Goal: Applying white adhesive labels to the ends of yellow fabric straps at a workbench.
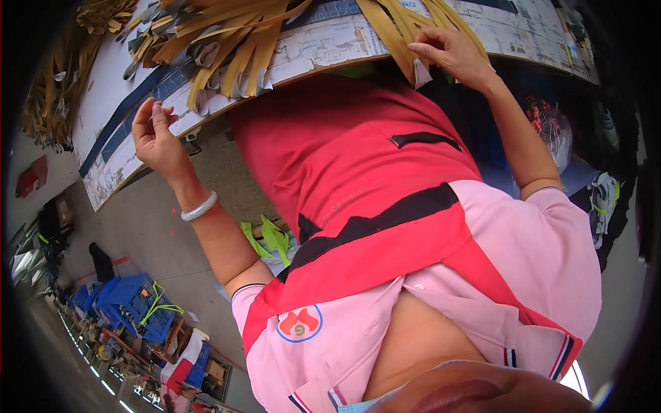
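Note:
At the upper right, my right hand [454, 58] pinches a yellow-brown strap [396, 38] whose pale folded end hangs over the table's near edge. My left hand [160, 138] is raised by the table edge on the left. Its fingers are curled and the thumb rests against the index finger; whatever may lie between them is too small to make out. Between my hands, a thick bunch of yellow-brown straps [234, 34] with looped grey-white ends is spread over the white table [330, 45].
More straps [58, 89] hang off the table's far left. Blue plastic crates [141, 306] with a yellow-green strap stand on the floor at lower left. A clear bag [551, 134] with red bits sits under the table at right. Yellow-green strips [275, 237] lie beside my apron.

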The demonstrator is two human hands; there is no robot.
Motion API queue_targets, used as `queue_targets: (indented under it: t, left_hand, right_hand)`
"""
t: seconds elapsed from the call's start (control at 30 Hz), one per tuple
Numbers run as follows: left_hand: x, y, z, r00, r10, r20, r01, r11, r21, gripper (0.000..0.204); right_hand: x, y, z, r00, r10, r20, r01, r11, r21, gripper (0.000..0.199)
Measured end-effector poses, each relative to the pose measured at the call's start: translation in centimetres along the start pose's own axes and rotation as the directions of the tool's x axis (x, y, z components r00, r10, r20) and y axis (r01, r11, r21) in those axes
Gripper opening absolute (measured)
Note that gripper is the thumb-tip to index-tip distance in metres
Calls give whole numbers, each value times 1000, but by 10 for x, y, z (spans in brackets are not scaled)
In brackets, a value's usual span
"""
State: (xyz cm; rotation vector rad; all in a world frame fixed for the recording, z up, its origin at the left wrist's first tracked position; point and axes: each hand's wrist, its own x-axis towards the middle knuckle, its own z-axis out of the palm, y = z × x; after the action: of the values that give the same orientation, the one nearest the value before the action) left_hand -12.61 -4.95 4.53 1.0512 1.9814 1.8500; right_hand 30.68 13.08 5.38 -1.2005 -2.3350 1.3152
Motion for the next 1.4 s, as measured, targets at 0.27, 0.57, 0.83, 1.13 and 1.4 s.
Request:
queue_targets:
  t: [0.27,0.57,0.83,1.13,1.4]
  left_hand:
    - [-96,9,103,671,-32,740,89,995,-38,10]
    - [-132,50,165,485,236,842,-214,966,-147,16]
    - [-109,71,184,489,534,690,-556,800,-226,20]
    - [-90,73,164,599,497,628,-386,866,-317,17]
    - [-68,71,139,713,191,674,248,831,-498,8]
  right_hand:
    - [-17,49,3,959,251,-133,-262,962,-80,35]
    - [-26,37,17,977,210,-42,-190,939,285,25]
    - [-5,-15,26,974,59,219,-196,706,680,20]
    - [7,-40,53,995,-100,7,60,645,762,20]
    - [25,-84,50,924,-372,-88,324,642,695,14]
